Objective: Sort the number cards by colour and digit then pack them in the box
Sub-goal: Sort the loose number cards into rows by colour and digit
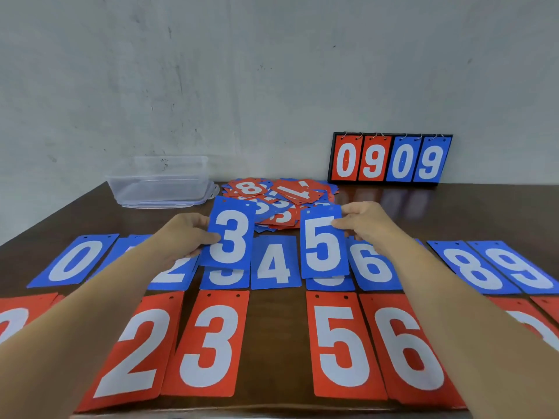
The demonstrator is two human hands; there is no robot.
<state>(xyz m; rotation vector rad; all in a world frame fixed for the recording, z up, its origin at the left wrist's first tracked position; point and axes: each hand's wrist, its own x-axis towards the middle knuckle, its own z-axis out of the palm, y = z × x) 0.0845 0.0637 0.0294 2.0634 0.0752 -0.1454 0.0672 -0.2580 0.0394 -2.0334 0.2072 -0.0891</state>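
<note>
My left hand [184, 234] pinches a blue 3 card [230, 234] by its left edge, held just above the blue 3 lying in the row [225, 281]. My right hand [367, 223] pinches a blue 5 card [323, 243] by its right edge, over the blue 5 on the table [331, 282]. A row of blue cards runs from 0 [74, 261] through 4 [275, 263] and 6 [373, 267] to 9 [523, 270]. In front lies a row of red cards, among them 2 [136, 349], 3 [208, 346], 5 [341, 346] and 6 [405, 349]. An unsorted heap of red and blue cards [278, 198] sits behind the rows.
A clear plastic box [165, 182] stands at the back left on its lid. A black scoreboard stand [390, 160] showing 0 9 0 9 leans against the wall at the back right. The dark wooden table [275, 328] shows a gap between red 3 and red 5.
</note>
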